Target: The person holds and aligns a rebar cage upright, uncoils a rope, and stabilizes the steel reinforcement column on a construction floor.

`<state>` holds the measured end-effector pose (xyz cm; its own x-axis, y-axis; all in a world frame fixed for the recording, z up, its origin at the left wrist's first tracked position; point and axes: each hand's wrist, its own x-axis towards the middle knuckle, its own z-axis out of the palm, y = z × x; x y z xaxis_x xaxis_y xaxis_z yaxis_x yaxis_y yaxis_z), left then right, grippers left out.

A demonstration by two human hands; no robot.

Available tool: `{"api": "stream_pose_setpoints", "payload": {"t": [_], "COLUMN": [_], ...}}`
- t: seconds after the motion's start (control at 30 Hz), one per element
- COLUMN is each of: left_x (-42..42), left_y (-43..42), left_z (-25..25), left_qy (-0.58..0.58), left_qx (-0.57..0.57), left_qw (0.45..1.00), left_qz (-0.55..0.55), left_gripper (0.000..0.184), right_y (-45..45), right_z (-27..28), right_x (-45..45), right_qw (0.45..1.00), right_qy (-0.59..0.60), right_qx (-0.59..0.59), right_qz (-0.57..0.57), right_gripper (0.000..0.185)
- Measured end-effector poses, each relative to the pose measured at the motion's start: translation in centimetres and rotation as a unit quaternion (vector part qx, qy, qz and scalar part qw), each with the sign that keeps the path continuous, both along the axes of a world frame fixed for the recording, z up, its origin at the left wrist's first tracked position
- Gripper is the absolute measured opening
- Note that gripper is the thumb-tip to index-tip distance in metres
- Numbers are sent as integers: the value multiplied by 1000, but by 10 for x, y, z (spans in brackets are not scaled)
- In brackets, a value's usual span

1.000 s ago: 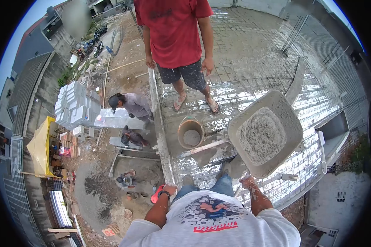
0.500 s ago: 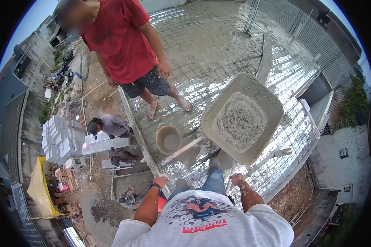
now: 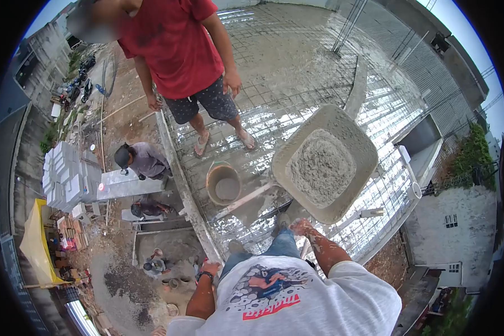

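Observation:
A wheelbarrow (image 3: 357, 176) stands ahead of me, its tray holding wet concrete (image 3: 322, 168). One pale handle (image 3: 243, 201) reaches back toward my left side. My right hand (image 3: 301, 227) is closed at the other handle (image 3: 306, 246), whose end shows just below the fingers. Lower down, by the slab edge, my left hand (image 3: 211, 267) is apart from the left handle; its fingers are too small and unclear to read. Beside that handle sits a bucket (image 3: 224, 185) with grey material at its bottom.
A person in a red shirt (image 3: 176, 50) stands beyond the bucket. Wet concrete and rebar mesh (image 3: 263, 120) cover the slab. Past its raised edge (image 3: 179, 168) the ground drops to a lower level with several workers, stacked pale blocks (image 3: 67, 179) and a yellow tarp (image 3: 36, 246).
My left hand has moved back and away from the left handle. My right hand has shifted forward and left, closer to the tray. The view has turned slightly.

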<state>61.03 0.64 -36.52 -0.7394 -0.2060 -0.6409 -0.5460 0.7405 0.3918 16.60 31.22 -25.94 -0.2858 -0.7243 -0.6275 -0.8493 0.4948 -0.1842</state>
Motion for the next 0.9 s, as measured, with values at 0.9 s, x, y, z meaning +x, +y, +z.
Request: {"api": "stream_pose_setpoints", "payload": {"t": [0.9], "left_x": [10], "left_y": [108], "left_z": [65], "left_qy": [-7], "left_qx": [85], "left_qw": [776], "left_qz": [625], "left_gripper": [34], "right_y": [-193], "right_z": [-4], "right_x": [-36], "right_qw": [948], "right_qy": [-281], "right_qx": [33], "right_qz": [-143], "right_gripper": [23]}}
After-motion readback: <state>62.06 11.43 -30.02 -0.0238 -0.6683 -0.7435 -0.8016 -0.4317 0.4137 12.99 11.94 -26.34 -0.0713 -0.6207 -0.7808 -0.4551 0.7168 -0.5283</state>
